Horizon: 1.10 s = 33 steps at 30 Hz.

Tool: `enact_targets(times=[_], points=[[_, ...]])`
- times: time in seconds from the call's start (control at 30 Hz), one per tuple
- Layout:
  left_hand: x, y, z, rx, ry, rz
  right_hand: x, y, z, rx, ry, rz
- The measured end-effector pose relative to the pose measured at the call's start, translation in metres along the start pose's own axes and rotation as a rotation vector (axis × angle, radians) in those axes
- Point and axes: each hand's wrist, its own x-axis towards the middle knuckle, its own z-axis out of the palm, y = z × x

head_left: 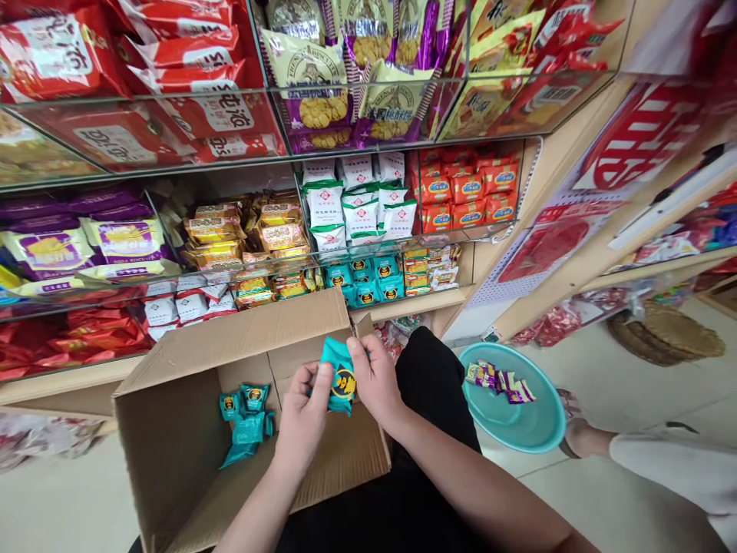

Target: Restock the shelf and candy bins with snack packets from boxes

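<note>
Between my two hands is a teal snack packet point(342, 382) with a yellow and black round print. My left hand point(306, 407) pinches its left side, thumb on the front. The fingers of my right hand point(374, 376) close on its upper right edge. Both hands are above an open cardboard box point(173, 453). Inside the box, on its left part, lie several more teal packets point(247, 426). Matching teal packets point(365, 283) sit in rows on the low shelf just beyond the box.
Shelves of bagged biscuits point(328, 107) and small red packets point(469, 188) rise in front. A turquoise basin point(518, 430) with several purple packets point(500, 382) stands on the floor at right, beside another person's leg point(650, 461). A woven basket point(662, 334) lies farther back.
</note>
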Motion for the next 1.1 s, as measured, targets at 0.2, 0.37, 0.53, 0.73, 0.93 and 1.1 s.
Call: enact_targets(times=[0.2, 0.37, 0.53, 0.73, 0.93, 1.1], points=[[0.006, 0.000, -0.005, 0.137, 0.004, 0.082, -0.002, 0.010, -0.004, 0.155, -0.032, 0.070], [0.010, 0.011, -0.010, 0.224, -0.068, 0.095, -0.006, 0.014, -0.014, 0.415, -0.364, 0.172], [0.012, 0.003, -0.005, -0.016, -0.008, 0.021, -0.010, 0.014, -0.021, 0.514, -0.196, 0.292], [0.021, 0.012, -0.008, 0.218, -0.036, 0.157, 0.005, 0.025, -0.041, 0.545, -0.292, 0.256], [0.083, 0.048, -0.034, 0.881, 0.139, 0.530, 0.088, 0.058, -0.058, 0.313, 0.164, 0.176], [0.134, 0.034, -0.044, 1.062, 0.070, 0.251, 0.166, 0.074, -0.042, -0.184, 0.111, 0.051]])
